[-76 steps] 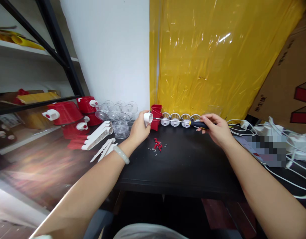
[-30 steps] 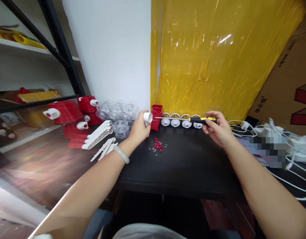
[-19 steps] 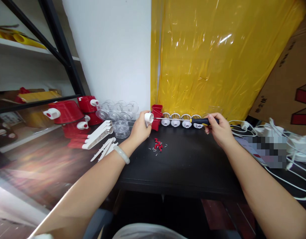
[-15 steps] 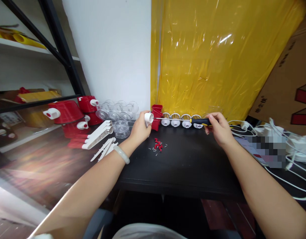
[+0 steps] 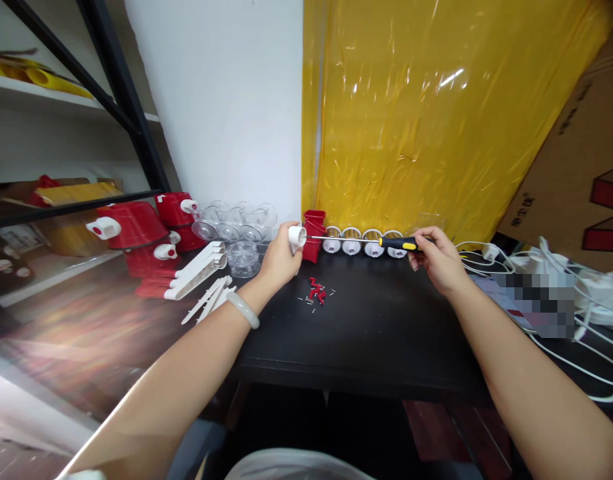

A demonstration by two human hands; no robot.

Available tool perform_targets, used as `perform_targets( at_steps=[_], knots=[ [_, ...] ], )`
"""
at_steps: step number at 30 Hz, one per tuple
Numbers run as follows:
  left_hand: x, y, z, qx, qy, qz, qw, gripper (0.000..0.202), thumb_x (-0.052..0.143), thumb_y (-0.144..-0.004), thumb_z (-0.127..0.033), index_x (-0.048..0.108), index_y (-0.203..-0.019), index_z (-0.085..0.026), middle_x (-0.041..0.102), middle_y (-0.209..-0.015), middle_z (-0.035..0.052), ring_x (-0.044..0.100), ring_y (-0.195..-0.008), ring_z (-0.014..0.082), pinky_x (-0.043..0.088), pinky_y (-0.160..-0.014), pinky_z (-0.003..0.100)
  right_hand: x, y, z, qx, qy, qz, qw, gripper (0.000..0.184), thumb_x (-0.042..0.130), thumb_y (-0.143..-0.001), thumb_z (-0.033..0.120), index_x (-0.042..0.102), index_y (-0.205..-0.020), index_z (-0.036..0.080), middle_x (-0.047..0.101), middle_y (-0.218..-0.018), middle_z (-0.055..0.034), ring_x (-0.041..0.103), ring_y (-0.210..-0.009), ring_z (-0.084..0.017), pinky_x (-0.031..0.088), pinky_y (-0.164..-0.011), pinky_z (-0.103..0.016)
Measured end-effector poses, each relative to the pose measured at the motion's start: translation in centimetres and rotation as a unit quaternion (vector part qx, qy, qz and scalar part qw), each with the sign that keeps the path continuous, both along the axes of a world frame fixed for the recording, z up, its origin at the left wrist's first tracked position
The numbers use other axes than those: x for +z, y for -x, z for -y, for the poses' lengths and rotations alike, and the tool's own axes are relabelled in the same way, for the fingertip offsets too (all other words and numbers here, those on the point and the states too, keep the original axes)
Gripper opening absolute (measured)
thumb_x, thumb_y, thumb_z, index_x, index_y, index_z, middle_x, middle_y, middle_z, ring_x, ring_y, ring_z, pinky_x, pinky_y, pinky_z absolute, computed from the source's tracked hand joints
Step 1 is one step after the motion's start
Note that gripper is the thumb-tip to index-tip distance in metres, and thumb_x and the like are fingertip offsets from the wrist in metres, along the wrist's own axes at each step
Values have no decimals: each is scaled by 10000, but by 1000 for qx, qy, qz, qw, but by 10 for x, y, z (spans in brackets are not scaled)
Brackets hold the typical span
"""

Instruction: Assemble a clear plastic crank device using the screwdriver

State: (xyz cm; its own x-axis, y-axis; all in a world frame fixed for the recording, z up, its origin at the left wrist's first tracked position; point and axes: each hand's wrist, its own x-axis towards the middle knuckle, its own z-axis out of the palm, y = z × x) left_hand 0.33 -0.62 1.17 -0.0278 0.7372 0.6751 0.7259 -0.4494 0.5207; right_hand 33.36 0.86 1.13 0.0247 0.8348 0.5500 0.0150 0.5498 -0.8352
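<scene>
At the near side, the counter (image 5: 376, 327) presents its front edge. Beyond it lies a loose group of small red parts (image 5: 317, 291) with screws (image 5: 309, 301) scattered around them. To the left of this group, a bracelet (image 5: 243, 311) encircles the left wrist; white strips (image 5: 209, 300) lie beside the forearm.

The left hand (image 5: 282, 259) grasps a white part (image 5: 296, 236) above the counter, its open round end facing right. The right hand (image 5: 438, 259) grips the rear of a screwdriver (image 5: 396, 243) with the fingertips. The shaft runs almost level to the mouth of the white part; the seating of the tip cannot be seen.

Change noted: half a second ago the yellow inlay of the handle was largely covered; it now faces the camera, and the white part sits slightly farther left. The shaft line is unchanged. Judgement: the screwdriver has been rotated about its axis, not withdrawn, which is consistent with driving a fastener inside the white part.

Behind the shaft, a red hollow piece (image 5: 314, 241) stands beside a row of four drums (image 5: 352, 245). The yellow sheet (image 5: 411, 120) hangs behind them.
</scene>
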Motion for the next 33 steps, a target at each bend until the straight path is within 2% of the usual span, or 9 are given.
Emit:
perform_targets(
  at_steps=[9,15,18,21,28,31,33],
  knots=[
    [-1,1,0,-11,-7,-4,1000,530,582,-778,-149,457,-1288,-218,654,-1080,74,634,-969,243,488,-873,388,0,0,0,-34,6,35,999,306,602,-856,524,514,-857,230,538,-518,51,476,-386,-93,376,-379,-203],
    [0,0,0,-2,4,7,1000,524,585,-782,-161,460,-1287,-223,663,-1051,70,641,-949,249,493,-854,392,4,1,5,34,31,-10,999,267,648,-751,355,509,-955,253,533,-559,59,505,-423,-121,394,-385,-227],
    [1,0,1,-3,3,6,1000,519,585,-780,-161,464,-1281,-221,662,-1061,72,640,-957,250,492,-857,390,4,1,6,35,31,-15,999,250,640,-742,321,503,-939,249,536,-551,58,485,-412,-112,385,-383,-219],
    [1,0,1,-3,4,5,1000,522,584,-781,-160,462,-1285,-224,664,-1057,71,641,-952,250,493,-853,387,3,0,4,25,28,-9,999,241,640,-785,374,494,-930,250,539,-534,59,478,-400,-109,377,-378,-211],
    [1,0,1,-1,2,4,1000,514,583,-781,-164,465,-1278,-219,663,-1045,69,642,-964,252,495,-861,392,0,-1,1,-4,6,50,999,371,607,-836,584,465,-871,243,527,-451,72,446,-338,-99,322,-357,-194],
    [1,0,0,1,3,4,1000,518,582,-777,-161,467,-1279,-219,664,-1040,69,642,-956,253,496,-855,390,0,0,2,-16,7,60,998,380,587,-845,598,460,-852,240,519,-435,74,424,-318,-92,312,-356,-196],
    [1,0,0,4,2,4,1000,519,582,-776,-160,468,-1279,-219,665,-1040,71,643,-949,254,496,-849,388,1,0,2,-1,22,46,999,355,583,-850,575,466,-865,240,541,-460,63,450,-335,-100,328,-362,-204]
  ],
)
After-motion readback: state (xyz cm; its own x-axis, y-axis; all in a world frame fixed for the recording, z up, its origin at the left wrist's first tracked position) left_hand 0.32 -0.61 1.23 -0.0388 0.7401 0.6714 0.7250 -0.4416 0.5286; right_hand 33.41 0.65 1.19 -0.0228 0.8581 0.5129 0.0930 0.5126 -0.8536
